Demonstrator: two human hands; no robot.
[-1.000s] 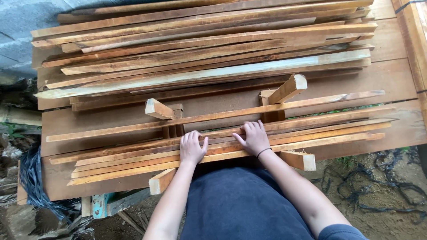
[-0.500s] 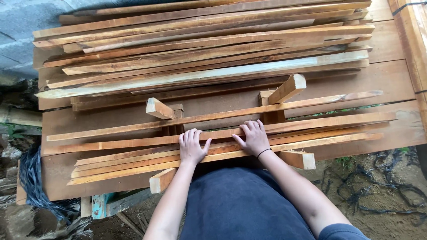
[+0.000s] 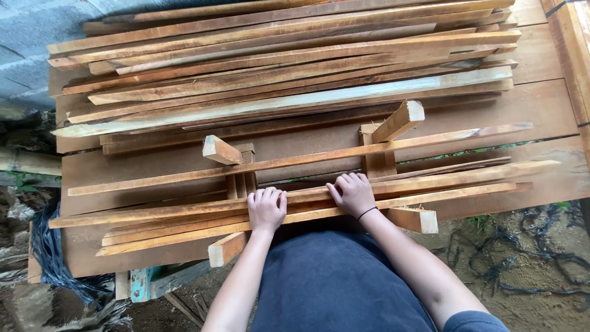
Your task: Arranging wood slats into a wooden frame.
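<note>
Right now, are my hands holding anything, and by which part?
Both the left hand and the right hand rest palm-down on the wooden strips, near the middle of their length. They press flat; neither hand grips.

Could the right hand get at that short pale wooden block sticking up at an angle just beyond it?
Probably yes: the right hand rests on thin wooden slats, and the short pale wooden block stands uncovered just beyond.

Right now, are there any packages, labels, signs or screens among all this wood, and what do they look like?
None in view: no package, label, sign or screen.
Only bare wooden slats stacked on a brown bench, and a few near slats under the left hand and right hand.
</note>
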